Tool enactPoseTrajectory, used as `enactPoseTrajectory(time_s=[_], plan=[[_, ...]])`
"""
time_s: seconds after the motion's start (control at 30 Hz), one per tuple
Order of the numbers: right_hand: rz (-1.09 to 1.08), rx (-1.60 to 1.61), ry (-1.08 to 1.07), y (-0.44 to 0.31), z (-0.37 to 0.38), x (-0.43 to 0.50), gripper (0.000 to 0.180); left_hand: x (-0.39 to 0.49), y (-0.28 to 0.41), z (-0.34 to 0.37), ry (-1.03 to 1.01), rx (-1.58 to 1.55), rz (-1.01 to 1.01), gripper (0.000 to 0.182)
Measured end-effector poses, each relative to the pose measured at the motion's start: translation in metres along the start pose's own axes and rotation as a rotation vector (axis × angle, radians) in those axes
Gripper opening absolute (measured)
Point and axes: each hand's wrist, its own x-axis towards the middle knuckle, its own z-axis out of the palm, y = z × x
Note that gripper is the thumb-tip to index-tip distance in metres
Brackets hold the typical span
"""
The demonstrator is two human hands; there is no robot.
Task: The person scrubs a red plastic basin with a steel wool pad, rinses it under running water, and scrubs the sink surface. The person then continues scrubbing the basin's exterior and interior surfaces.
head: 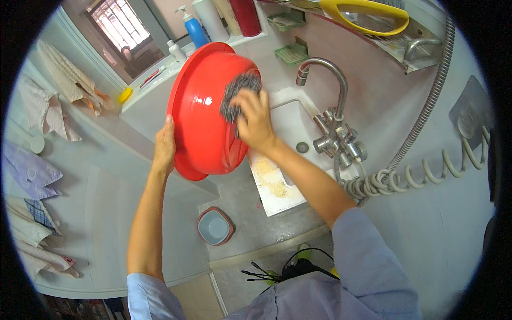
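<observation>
A red plastic basin (200, 116) is tilted on its side in front of me, its outer wall and base facing right. My left hand (165, 144) grips its rim at the lower left, the thumb on the outside. With my right hand (253, 118) I press a dark grey scrubbing cloth or pad (241, 90) against the basin's outer side near the base; the hand looks slightly blurred. Behind my right forearm lies a white sink (290, 120) with a curved metal faucet (340, 80) over it. The inside of the basin is hidden.
Bottles, among them a blue pump bottle (196, 32), line the white ledge (160, 80) behind the basin. A metal rack (424, 48) holds a yellow-rimmed item (368, 30). A coiled hose (416, 180) hangs at right, towels (48, 108) at left. Small nested basins (215, 227) stand on the floor.
</observation>
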Motion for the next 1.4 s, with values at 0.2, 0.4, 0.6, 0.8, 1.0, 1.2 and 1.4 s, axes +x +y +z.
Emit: enactPoseTrajectory(time_s=[0.2,0.4,0.6,0.8,1.0,1.2,1.4], plan=[[0.115,-0.032,0.010,0.006,0.000,0.025,0.026,-0.003,0.004,0.002,-0.039,0.034,-0.011,0.066],[-0.063,0.030,-0.110,-0.048,0.005,-0.041,0.027,-0.003,-0.003,-0.012,-0.030,-0.006,-0.024,0.066],[0.123,-0.046,0.071,0.022,0.015,0.044,0.023,0.001,-0.011,-0.014,-0.041,-0.006,0.018,0.066],[0.140,0.024,0.045,0.021,0.016,0.032,0.023,-0.004,-0.004,-0.009,-0.013,0.009,-0.022,0.065],[-0.009,0.075,-0.004,-0.014,0.014,0.009,0.026,-0.005,-0.005,-0.019,-0.023,0.023,-0.009,0.066],[0.213,0.087,0.106,0.026,0.025,0.051,0.023,-0.003,-0.006,-0.014,-0.029,-0.026,-0.015,0.068],[-0.027,0.112,-0.038,-0.029,0.021,-0.004,0.030,-0.006,-0.007,-0.026,-0.018,-0.019,0.007,0.069]])
